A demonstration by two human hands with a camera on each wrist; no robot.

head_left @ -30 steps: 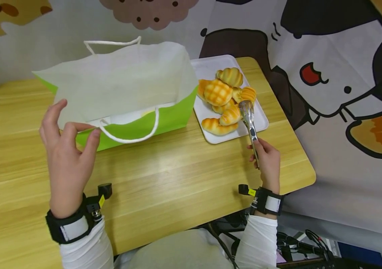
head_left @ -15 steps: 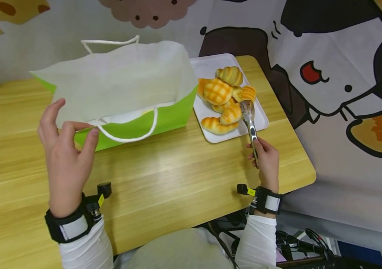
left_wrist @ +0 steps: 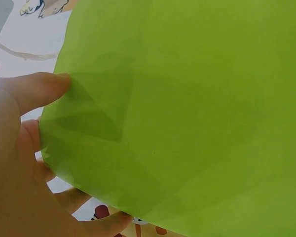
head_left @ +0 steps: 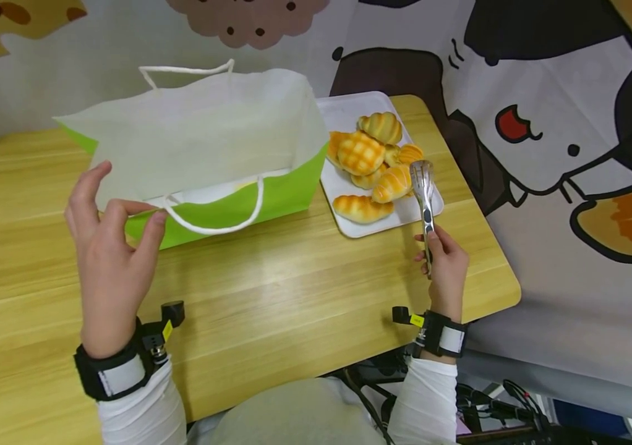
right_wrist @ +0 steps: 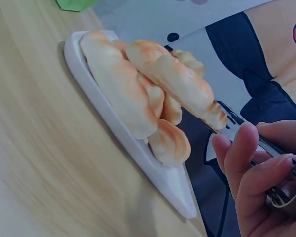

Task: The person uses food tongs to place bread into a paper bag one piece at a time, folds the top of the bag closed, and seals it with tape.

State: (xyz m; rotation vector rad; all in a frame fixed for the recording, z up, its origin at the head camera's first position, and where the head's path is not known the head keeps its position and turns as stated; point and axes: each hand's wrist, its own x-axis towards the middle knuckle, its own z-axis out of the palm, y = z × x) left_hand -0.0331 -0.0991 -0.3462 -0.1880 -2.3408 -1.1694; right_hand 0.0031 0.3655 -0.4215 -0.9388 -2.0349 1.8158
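My left hand pinches the near left rim of a green paper bag with a white inside and white cord handles. The left wrist view shows the thumb over the bag's green side. In my right hand are metal tongs, held by the handles. Their tips meet one end of a striped bread roll. In the right wrist view that roll slants up from the pile toward the tongs. Several other rolls lie heaped on a white tray.
The wooden table carries the bag at left and the tray at right. Behind them hangs a cloth printed with cartoon animals. Dark cables lie below the table's front right edge.
The tongs have moved right and slightly up in the head view, and the striped roll at their tips has shifted right with them. My left hand keeps its place on the bag.
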